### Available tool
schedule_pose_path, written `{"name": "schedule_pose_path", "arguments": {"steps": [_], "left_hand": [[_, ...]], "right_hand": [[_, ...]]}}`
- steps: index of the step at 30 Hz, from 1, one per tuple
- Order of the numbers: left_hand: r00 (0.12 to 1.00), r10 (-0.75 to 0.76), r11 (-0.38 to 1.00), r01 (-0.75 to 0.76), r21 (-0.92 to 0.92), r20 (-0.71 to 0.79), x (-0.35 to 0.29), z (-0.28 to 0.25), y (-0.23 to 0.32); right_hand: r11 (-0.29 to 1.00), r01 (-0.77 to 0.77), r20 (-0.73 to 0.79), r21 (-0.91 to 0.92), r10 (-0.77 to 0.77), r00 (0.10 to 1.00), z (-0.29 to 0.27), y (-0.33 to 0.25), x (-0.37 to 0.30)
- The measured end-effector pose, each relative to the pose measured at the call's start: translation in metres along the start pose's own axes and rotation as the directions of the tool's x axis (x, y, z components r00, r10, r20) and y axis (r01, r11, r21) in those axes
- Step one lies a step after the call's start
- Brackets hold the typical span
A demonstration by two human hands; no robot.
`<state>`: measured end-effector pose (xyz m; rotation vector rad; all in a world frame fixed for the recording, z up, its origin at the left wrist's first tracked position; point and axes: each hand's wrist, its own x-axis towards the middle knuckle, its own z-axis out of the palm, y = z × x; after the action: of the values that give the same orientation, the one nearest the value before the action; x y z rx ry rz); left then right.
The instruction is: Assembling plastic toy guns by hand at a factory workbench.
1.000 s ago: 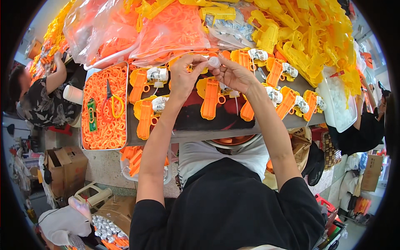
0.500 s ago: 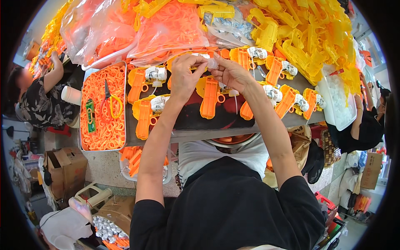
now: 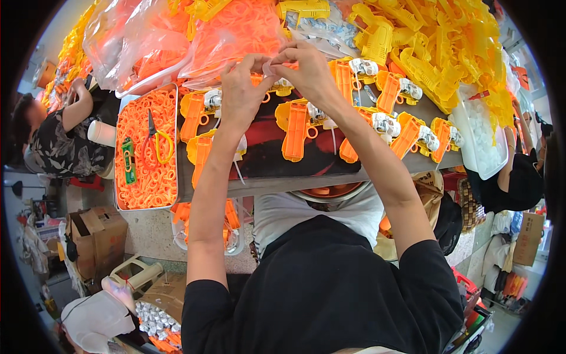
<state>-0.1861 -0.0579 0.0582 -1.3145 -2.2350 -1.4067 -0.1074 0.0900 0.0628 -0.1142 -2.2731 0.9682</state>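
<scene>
My left hand [image 3: 240, 88] and my right hand [image 3: 306, 72] meet above the far side of the dark work board [image 3: 277, 150], fingertips pinched together on a small white part [image 3: 272, 68]. Under and around them lie several orange toy gun halves [image 3: 296, 125] with white and grey mechanisms fitted inside, set in rows on the board. Another half [image 3: 199, 154] lies below my left wrist, and more of them [image 3: 407, 133] run to the right.
A tray of small orange rings [image 3: 144, 177] with yellow-handled pliers [image 3: 154, 137] sits at left. Clear bags of orange parts [image 3: 224, 29] and a heap of yellow gun shells [image 3: 436, 41] lie beyond. A white tub [image 3: 484, 141] stands right. Other people sit at left [image 3: 53, 138] and right [image 3: 519, 177].
Both hands have stayed pinched together on the small white part, shifting slightly away from me over the board. The gun halves on the board have not moved.
</scene>
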Motion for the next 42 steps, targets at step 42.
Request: {"name": "schedule_pose_path", "arguments": {"steps": [42], "left_hand": [[0.813,0.426,0.787,-0.549,0.282,0.396,-0.005,0.020,-0.047]], "right_hand": [[0.891,-0.190,0.439,-0.413,0.377,0.816,0.030,0.055,0.040]]}}
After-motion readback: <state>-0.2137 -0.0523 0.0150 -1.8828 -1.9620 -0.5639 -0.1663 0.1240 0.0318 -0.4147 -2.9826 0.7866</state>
